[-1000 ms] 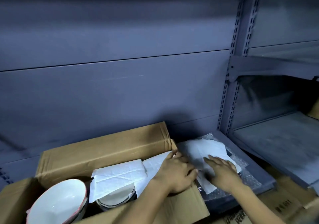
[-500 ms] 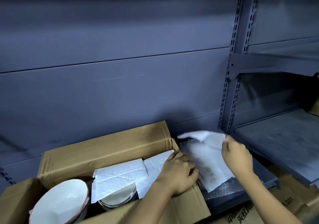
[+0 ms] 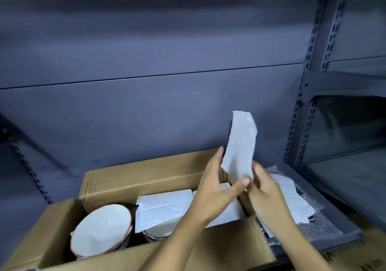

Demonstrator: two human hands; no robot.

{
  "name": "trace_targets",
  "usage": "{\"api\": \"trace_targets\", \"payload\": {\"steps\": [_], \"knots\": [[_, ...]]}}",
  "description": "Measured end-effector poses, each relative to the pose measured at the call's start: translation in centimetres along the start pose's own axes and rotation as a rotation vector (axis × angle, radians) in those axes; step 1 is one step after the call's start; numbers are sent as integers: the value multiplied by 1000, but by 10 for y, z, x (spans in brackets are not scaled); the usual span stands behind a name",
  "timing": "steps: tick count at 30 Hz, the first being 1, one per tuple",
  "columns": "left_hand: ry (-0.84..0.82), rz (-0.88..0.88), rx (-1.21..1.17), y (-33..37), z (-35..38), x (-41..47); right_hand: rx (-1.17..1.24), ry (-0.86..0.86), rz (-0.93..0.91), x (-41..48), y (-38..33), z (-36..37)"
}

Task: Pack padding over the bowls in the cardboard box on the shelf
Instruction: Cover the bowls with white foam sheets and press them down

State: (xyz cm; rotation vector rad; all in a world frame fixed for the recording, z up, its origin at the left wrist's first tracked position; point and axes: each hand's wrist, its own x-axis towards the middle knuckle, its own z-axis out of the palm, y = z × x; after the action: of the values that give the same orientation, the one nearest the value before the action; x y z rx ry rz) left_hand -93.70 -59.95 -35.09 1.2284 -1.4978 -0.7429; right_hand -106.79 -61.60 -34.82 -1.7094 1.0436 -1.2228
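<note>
An open cardboard box [image 3: 133,174] stands on the grey shelf. Inside at the left sits a white bowl [image 3: 102,233] with a red rim, uncovered. A white foam padding sheet [image 3: 165,208] lies over a second bowl [image 3: 155,234] in the middle. Above the box's right end I hold a white padding sheet [image 3: 240,145] upright. My left hand [image 3: 217,189] pinches its lower edge with thumb and fingers. My right hand [image 3: 265,189] grips the same lower edge from the right.
More white padding sheets [image 3: 292,197] lie on bubble wrap [image 3: 321,226] on the shelf to the right of the box. A perforated shelf upright [image 3: 302,103] stands at the right. A printed cardboard carton [image 3: 371,258] sits at the bottom right corner.
My right hand lifted a padding sheet off the pile at the right. My left hand left the padding in the box and rose to take the sheet's lower edge.
</note>
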Motion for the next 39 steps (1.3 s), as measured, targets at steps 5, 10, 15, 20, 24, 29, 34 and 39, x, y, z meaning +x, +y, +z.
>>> {"api": "trace_targets", "payload": {"steps": [5,10,15,20,24,29,34,39], "knots": [[199,-115,-236,17,-39,-9,-277,-321,-286,-11,-4,51],[277,-219,-483,3,-104,-33,194,-151,-31,13,-1,47],[208,-328,-564,-15,-151,-54,272,-424,229,46,2,55],[98,-410,-466,-29,-164,-77,317,-625,259,45,0,77],[-16,-452,-259,-43,-183,-93,231,-673,273,38,9,77],[-238,-593,-332,-45,-191,-97,46,-874,288,30,17,69],[-446,-725,-194,-39,-192,-94,-102,-1059,440,30,16,62],[-405,-826,-157,-49,-188,-86,-138,-1202,563,35,26,71]]}}
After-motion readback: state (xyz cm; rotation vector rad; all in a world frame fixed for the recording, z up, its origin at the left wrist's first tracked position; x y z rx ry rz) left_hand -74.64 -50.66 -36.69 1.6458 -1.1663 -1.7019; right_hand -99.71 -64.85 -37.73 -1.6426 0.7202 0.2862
